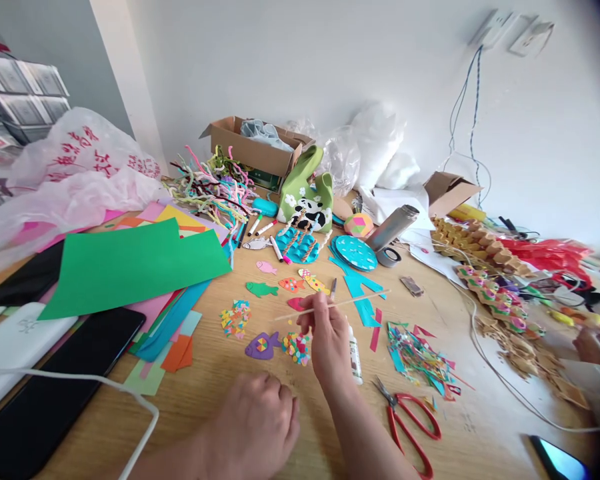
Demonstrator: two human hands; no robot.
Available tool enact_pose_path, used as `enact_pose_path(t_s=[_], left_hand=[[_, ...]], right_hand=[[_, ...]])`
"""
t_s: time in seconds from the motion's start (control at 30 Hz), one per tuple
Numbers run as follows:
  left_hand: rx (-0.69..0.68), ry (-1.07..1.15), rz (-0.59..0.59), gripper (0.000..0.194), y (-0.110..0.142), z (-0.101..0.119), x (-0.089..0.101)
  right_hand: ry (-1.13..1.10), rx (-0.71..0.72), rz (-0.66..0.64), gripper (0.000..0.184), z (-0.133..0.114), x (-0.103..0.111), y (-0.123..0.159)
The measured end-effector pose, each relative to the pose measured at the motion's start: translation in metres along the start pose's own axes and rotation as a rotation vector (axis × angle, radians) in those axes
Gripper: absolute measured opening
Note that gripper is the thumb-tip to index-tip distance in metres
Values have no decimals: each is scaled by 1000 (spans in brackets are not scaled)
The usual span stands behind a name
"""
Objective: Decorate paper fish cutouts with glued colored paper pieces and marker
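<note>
As I look in through the head camera from afar, a plastic bag (80, 160) slumps at the left beside green paper (125, 263); I can't make out what it holds. Further over lies a loose heap of confetti (235, 319), and behind, near the wall, an open box (267, 155) has bluish cloth (264, 133) bunched in its top.

Closest to me, my left hand (260, 420) is curled into a fist; whether its fingers close on anything, I cannot tell. Just past it are a purple fish (260, 347) and a pile of dots (295, 349), the dots just left of my right hand (329, 333). That hand has the stick (355, 299), pinched between thumb and fingers near its middle.

What matters most, I judge, is how the stick lies: its long axis runs nearly left to right, the right end a little farther off, and the left tip juts past the fingertips toward the confetti.

Beyond my right wrist, a glue bottle (355, 359) is partly hidden, its contents unseen. Next come a flask (394, 228) and red-handled scissors (415, 417), blades parted.
</note>
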State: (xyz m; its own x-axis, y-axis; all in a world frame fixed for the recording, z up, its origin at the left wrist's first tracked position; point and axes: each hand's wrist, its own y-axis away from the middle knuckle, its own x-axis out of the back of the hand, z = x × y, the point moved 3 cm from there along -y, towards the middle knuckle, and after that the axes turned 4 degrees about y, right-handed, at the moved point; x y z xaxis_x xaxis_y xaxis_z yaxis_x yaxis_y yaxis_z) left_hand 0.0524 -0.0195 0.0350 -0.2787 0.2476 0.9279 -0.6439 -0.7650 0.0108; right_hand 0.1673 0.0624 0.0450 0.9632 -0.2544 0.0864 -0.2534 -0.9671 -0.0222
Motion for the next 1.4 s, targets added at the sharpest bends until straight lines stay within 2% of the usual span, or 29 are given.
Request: enact_pose_path(t_s=[0.17, 0.37, 0.53, 0.73, 0.9, 1.07, 1.17, 1.3, 1.4], left_hand=[[88, -32, -103, 36, -2, 1, -13], [186, -37, -166, 48, -2, -3, -18], [256, -30, -150, 47, 0, -5, -13], [267, -14, -124, 48, -3, -6, -14], [244, -14, -166, 49, -3, -6, -13], [221, 23, -160, 47, -3, -3, -10], [216, 28, -169, 43, -4, -3, -10], [179, 12, -123, 46, -4, -4, -11], [180, 4, -115, 44, -4, -4, -13]], right_hand=[[102, 66, -343, 48, -16, -28, -15], [170, 179, -469, 35, -23, -50, -25], [281, 262, -482, 41, -17, -56, -23], [362, 368, -496, 39, -12, -57, -19], [399, 453, -591, 34, -14, -61, -12], [437, 463, -686, 34, -12, -65, -7], [407, 453, -665, 35, -11, -66, -7], [425, 452, -593, 27, -9, -66, -9], [466, 461, -605, 27, -6, -69, -9]])
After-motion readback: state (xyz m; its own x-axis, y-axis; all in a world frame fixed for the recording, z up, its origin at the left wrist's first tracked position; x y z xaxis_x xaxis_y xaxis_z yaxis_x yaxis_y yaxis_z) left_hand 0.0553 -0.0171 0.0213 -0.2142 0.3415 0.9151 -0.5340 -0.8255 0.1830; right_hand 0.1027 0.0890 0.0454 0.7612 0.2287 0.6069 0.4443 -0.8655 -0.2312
